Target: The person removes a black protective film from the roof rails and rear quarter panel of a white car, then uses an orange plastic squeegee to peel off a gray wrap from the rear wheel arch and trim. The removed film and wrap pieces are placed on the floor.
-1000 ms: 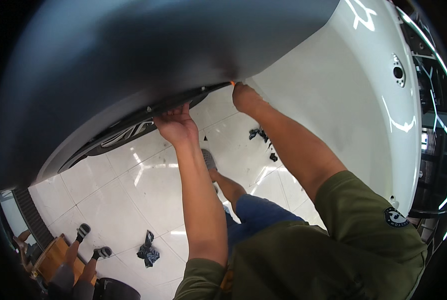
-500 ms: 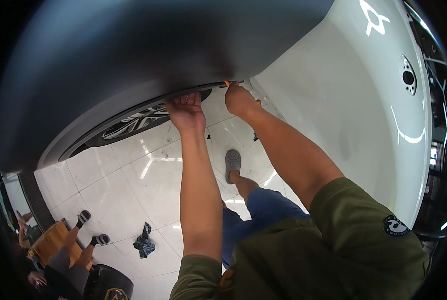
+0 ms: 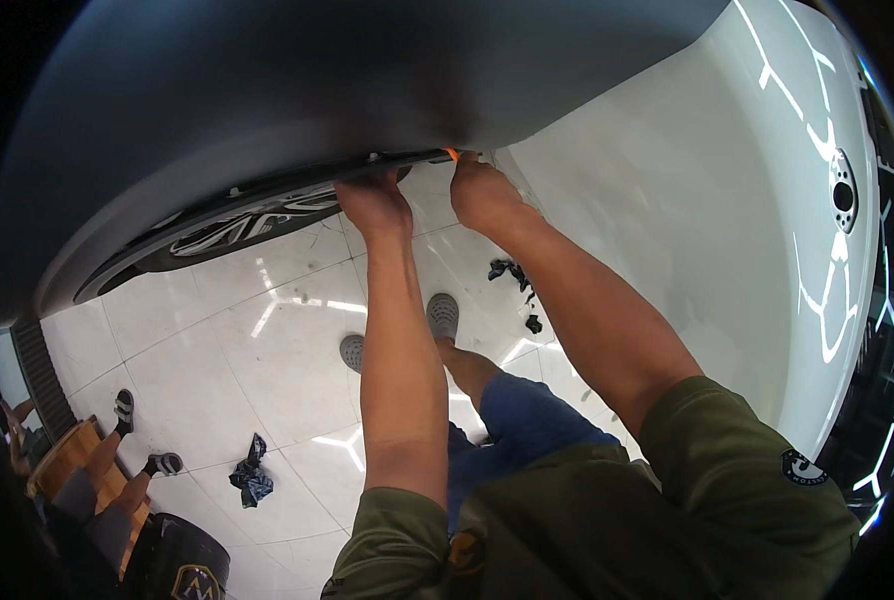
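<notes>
A dark grey car body panel [image 3: 297, 90] curves over the upper left, with a black trim strip [image 3: 302, 176] along its lower edge. My left hand [image 3: 375, 208] is closed at the underside of this strip, its fingers mostly hidden behind the edge. Small pale clips [image 3: 234, 192] show in the gap between strip and panel. Close beside it, near the strip's right end, my right hand [image 3: 485, 196] is closed around a thin orange tool [image 3: 452, 155]. Only a sliver of the tool shows against the panel edge.
A wheel [image 3: 252, 230] sits below the strip. At right stands a white door panel [image 3: 667, 210] with a dark handle opening [image 3: 843, 196]. Crumpled black scraps [image 3: 253, 480] lie on the tiled floor [image 3: 197, 330]. A seated person's legs [image 3: 117, 470] and a black bucket [image 3: 177, 560] are lower left.
The strip now stands off the panel, and clips show in a gap that was not visible before. My left hand's fingers have slipped further out of sight. The whole view has shifted slightly.
</notes>
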The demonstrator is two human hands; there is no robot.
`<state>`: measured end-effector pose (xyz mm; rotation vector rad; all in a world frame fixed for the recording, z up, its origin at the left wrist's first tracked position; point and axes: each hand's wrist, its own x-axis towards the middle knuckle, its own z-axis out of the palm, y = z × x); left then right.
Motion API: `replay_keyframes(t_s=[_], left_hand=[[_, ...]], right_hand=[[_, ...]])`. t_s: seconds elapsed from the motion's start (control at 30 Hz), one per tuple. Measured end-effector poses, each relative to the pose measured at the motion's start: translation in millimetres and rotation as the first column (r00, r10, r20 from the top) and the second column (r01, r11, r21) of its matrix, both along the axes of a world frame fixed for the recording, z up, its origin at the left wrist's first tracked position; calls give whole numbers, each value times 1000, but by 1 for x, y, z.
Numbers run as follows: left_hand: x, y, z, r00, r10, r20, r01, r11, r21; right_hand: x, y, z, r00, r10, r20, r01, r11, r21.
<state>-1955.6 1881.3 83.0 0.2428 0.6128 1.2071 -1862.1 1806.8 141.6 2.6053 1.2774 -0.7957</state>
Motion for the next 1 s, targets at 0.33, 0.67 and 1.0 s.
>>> replay_keyframes(t_s=[0.33,0.67,1.0], left_hand=[[-3,-1,-31,996,14,92,-9,999,-53],[-18,2,-26,1000,-18,9,18,1000,13],[-14,-7,-19,996,-65,-59,77,968,240]], right_hand=[[82,-77,-140,983,-65,170,58,997,41],[65,-22,-124,999,-41,-17,42,996,74],[100,-35,-153,989,-48,-139,64,992,111]])
